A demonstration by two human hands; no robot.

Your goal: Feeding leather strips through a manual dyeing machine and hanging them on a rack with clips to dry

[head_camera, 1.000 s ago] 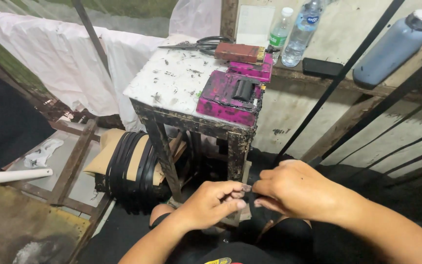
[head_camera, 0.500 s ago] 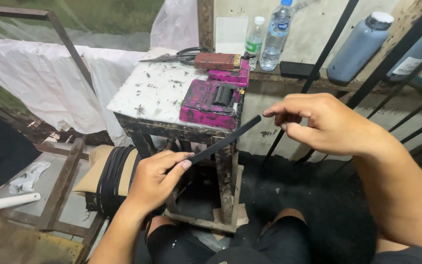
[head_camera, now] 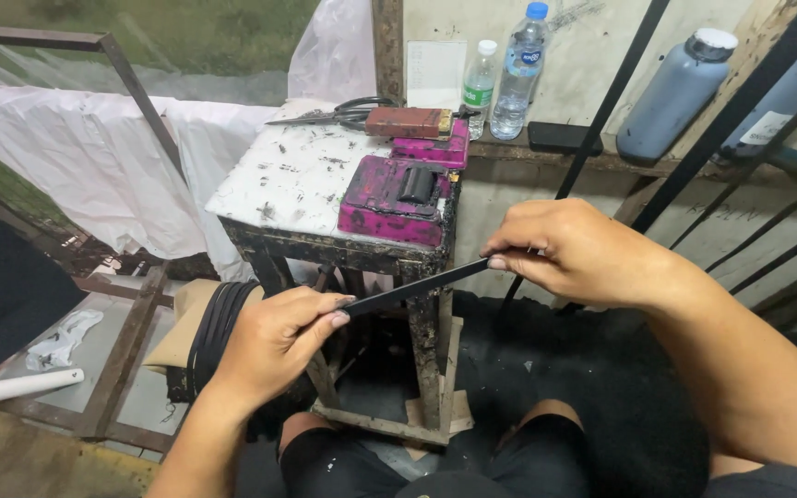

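A thin black strip stretches between my two hands in front of a small work stool. My left hand pinches its lower left end. The upper right end is pinched in the fingertips of my right hand. The strip is held taut and slanted, rising to the right, below the stool's front edge. On the stool's white, speckled top lie a magenta-stained block, a brown box and a pair of scissors.
Two clear plastic bottles and a grey bottle stand on a ledge behind the stool. Black metal bars cross at the right. A stack of black bands lies on the floor at the left, near a white cloth.
My hands have risen from low in front of the stool and drawn apart, pulling the black strip out straight between them. The view has tilted slightly upward.
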